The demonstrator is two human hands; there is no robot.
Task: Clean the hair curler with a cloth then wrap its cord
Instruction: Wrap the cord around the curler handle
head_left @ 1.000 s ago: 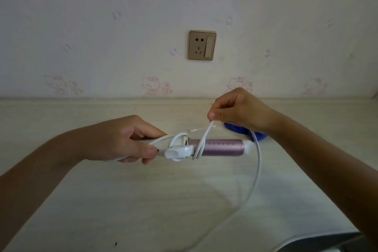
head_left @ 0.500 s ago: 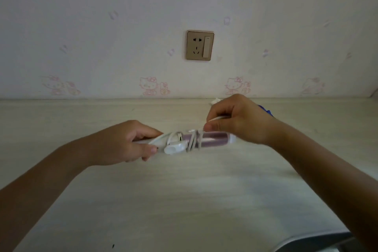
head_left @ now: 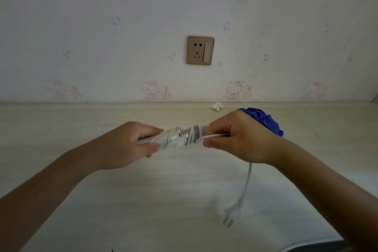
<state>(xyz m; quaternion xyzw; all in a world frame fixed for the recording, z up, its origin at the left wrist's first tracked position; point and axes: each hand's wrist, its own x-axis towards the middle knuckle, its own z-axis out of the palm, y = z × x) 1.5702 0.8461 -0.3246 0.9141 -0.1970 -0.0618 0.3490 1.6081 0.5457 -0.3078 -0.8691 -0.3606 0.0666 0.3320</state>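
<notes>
Nearest, over the table (head_left: 143, 210): plug (head_left: 232, 214), blurred, at the loose end of the cord (head_left: 248, 176) dropping from under the right hand (head_left: 241, 139). Beyond, between both hands: curler (head_left: 197, 132), lying sideways, several cord turns round its middle. Left hand (head_left: 126, 145) curled round the handle end; right hand pinching the cord between thumb and fingers at the barrel. Just behind the right hand, blue cloth (head_left: 263, 120) on the table. Farther back, white scrap (head_left: 217, 106) by the wall; socket (head_left: 200, 50) above.
</notes>
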